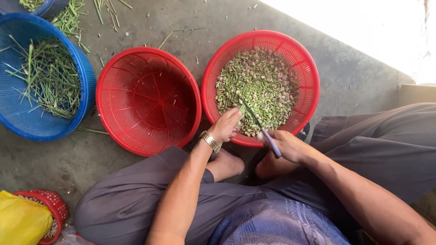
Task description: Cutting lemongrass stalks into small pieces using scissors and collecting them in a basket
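A person sits cross-legged on the concrete floor point(232, 17) in grey trousers, both forearms reaching forward over the knees. The largest vessel, a blue mesh basket point(8, 98) holding long green stalks point(51, 79), lies well to the left of the full red basket point(305, 78), with an empty red basket point(147, 99) between the two and touching neither hand. The full red basket holds a heap of chopped green and pinkish pieces point(263, 83) and sits just beyond the person's bare feet. Far to its lower left lie a yellow plastic bag point(9, 228) and a small red basket point(53, 203) beside it. The left hand point(226, 125), a gold wristwatch point(210, 141) on its wrist, is curled at the near rim of the full red basket, fingers pinched on something too small to tell. The right hand point(288, 144) is closed around the purple handle of a knife point(260, 125), whose thin blade slants up over the chopped pieces toward the left fingertips.
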